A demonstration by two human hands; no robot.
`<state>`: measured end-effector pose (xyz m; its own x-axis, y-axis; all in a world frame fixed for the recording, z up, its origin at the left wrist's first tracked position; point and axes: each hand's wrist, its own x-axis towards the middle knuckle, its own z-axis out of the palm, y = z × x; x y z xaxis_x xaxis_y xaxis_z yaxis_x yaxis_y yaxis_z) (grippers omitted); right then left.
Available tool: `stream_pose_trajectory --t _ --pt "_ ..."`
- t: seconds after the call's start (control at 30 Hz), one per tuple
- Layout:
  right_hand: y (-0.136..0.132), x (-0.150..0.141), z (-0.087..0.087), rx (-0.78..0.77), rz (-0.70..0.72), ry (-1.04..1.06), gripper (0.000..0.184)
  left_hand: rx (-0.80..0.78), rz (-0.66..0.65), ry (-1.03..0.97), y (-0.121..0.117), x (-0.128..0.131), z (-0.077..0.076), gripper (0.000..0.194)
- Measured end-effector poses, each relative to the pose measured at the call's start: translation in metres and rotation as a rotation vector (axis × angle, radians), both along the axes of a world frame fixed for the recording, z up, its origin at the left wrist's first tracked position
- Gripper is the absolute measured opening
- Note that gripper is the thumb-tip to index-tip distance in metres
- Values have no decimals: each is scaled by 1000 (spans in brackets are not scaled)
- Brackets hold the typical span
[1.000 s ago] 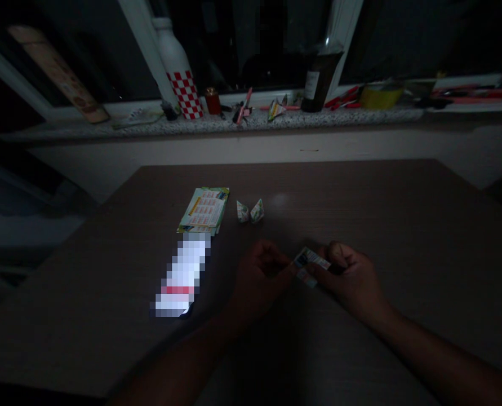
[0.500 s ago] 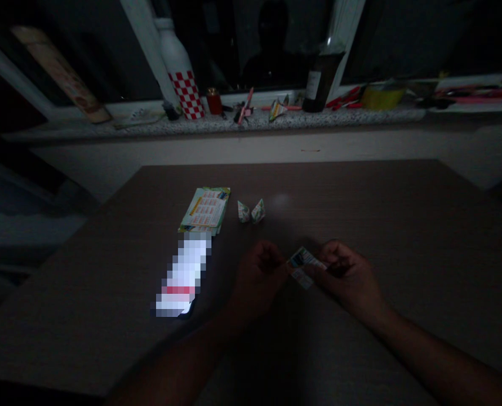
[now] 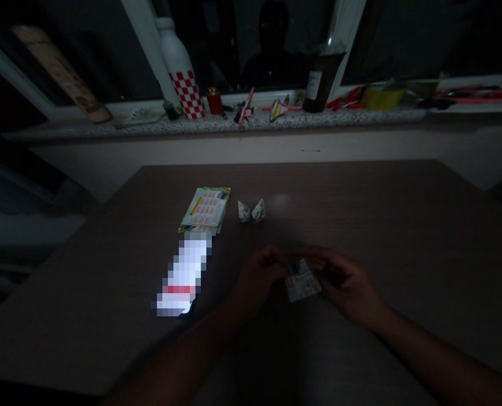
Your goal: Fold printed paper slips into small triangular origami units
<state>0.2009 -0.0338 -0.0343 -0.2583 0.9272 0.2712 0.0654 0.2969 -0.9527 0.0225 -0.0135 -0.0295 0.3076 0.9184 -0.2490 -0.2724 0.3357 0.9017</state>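
Observation:
A small folded paper (image 3: 302, 282) with printed blocks of text is between my hands, above the dark wooden table (image 3: 394, 225). My left hand (image 3: 257, 279) pinches its left edge between thumb and fingers. Along the right side of the paper, my right hand (image 3: 343, 282) has its fingers stretched over the top corner and its thumb beside the edge. Two small folded paper pieces (image 3: 251, 211) stand side by side beyond my left hand. Further left lies a stack of printed sheets (image 3: 206, 208), with a lit phone (image 3: 183, 276) just in front of it.
On the stone windowsill (image 3: 234, 125) stand a white bottle with red checks (image 3: 185, 84), a small red jar (image 3: 214, 101), a dark bottle (image 3: 317, 84), a folded paper piece (image 3: 279, 108) and a yellow roll (image 3: 381, 97). A tall tube (image 3: 62, 73) leans at the left.
The paper has turned and come slightly nearer, showing more of its printed face. My right hand's fingers have stretched out toward the left over its top; my left hand has barely moved.

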Motion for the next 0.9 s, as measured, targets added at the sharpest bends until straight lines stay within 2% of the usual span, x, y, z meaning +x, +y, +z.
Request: stream_pose_trajectory --t 0.1,0.23,0.43,0.53,0.7,0.8,0.9 --pt "1 -2 3 108 69 -55 36 -81 -107 -62 -1 1 -4 12" --pt "2 -2 6 164 91 -64 25 -136 -183 -47 -2 0 -9 12" --pt "1 1 5 127 87 -13 19 -25 -212 105 -3 0 -9 9" --pt "1 2 3 84 48 -34 14 105 -200 227 -4 1 -5 6" --pt "-1 4 4 -23 -59 -29 11 401 -126 440 -9 -3 3 13" --pt "-1 4 6 -134 -63 77 20 626 -91 583 -11 -10 8 24" --pt "0 4 6 -222 -26 190 29 909 -153 653 -10 -17 11 30"
